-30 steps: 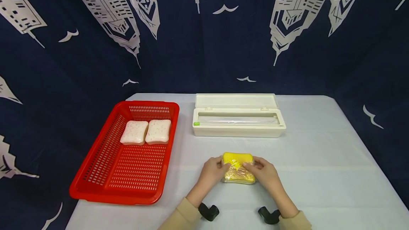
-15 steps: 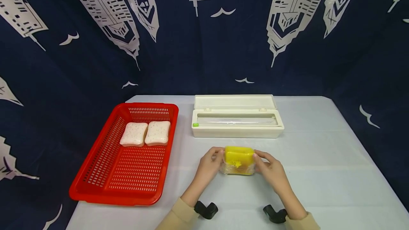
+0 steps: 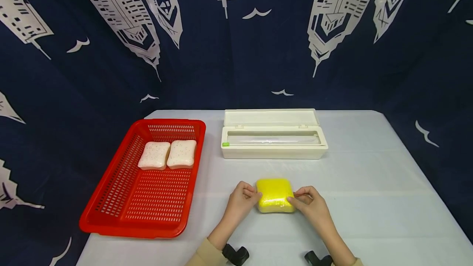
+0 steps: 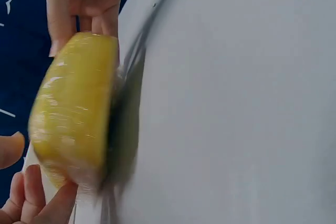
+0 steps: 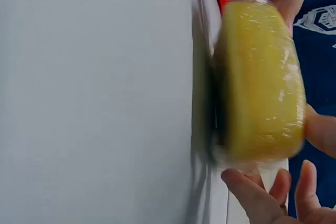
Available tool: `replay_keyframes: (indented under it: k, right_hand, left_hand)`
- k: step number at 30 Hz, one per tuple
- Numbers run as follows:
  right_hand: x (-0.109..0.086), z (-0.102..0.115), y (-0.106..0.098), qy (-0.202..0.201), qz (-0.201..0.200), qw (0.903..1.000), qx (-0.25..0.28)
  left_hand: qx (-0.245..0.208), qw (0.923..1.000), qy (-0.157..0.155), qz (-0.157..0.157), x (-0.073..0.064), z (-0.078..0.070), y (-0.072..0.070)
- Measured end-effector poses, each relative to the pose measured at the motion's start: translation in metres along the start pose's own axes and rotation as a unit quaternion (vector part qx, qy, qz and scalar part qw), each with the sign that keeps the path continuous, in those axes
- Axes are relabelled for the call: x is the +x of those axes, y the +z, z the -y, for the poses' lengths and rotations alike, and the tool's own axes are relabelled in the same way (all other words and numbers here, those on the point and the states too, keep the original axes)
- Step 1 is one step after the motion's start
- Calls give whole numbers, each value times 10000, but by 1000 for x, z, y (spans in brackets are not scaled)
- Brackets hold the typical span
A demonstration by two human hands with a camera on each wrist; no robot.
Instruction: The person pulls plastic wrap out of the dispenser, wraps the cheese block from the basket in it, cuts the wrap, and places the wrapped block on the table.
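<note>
A yellow block with rounded corners (image 3: 275, 195), wrapped in clear cling film, is held between my two hands low in the middle of the head view. My left hand (image 3: 242, 200) pinches its left end, thumb at the near edge. At the right end my right hand (image 3: 311, 203) grips it with thumb and forefinger. Shiny film creases cross the yellow block (image 4: 73, 108) in the left wrist view. From the right wrist, the thumb lies against the block (image 5: 268, 85), fingers beneath its end. The block stands close over the white table with a shadow beside it.
Beyond the hands is an open white cling film box (image 3: 274, 152), lid raised, with a clear roll inside. To the left stands a red slotted basket (image 3: 111, 227) holding two white speckled bread-slice shapes (image 3: 154, 155). A navy patterned cloth (image 3: 221, 60) hangs behind the table (image 3: 369, 167).
The hands raise the block away from me and turn it over, then lower it toward me. Its face with the bunched film gives way to a smooth yellow one.
</note>
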State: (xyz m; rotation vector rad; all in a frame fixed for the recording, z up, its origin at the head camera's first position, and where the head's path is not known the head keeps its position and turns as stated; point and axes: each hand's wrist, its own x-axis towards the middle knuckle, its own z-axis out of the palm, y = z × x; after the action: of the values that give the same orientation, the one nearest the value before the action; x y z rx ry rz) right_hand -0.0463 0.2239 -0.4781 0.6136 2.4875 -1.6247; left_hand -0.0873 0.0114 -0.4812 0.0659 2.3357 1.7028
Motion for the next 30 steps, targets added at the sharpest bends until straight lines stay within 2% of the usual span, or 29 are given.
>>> replay_keyframes:
  k: [3, 7, 11, 16, 18, 21, 30]
  right_hand:
    - [-3, -5, 0, -181, 266, 9993, -200]
    - [-3, -6, 0, -314, 584, 9977, -117]
    - [-1, -3, -2, -290, 876, 9955, -208]
    - [0, 0, -1, -240, 1117, 9918, -568]
    - [0, 1, 1, -227, 1177, 9912, -564]
    - [0, 1, 5, -269, 1213, 9909, -509]
    - [-4, -1, 13, -413, 1055, 9918, -584]
  left_hand:
    - [36, 9999, 115, 113, -3, 5, 0]
    - [131, 9998, 119, 62, -4, 6, 1]
    - [-56, 9998, -209, -10, -4, 5, 1]
    - [-533, 9961, -600, 369, -5, 2, 3]
    - [-688, 9941, -649, 524, -5, 1, 5]
    - [-729, 9935, -635, 595, -6, 0, 8]
    - [-865, 9921, -755, 497, -1, 2, 14]
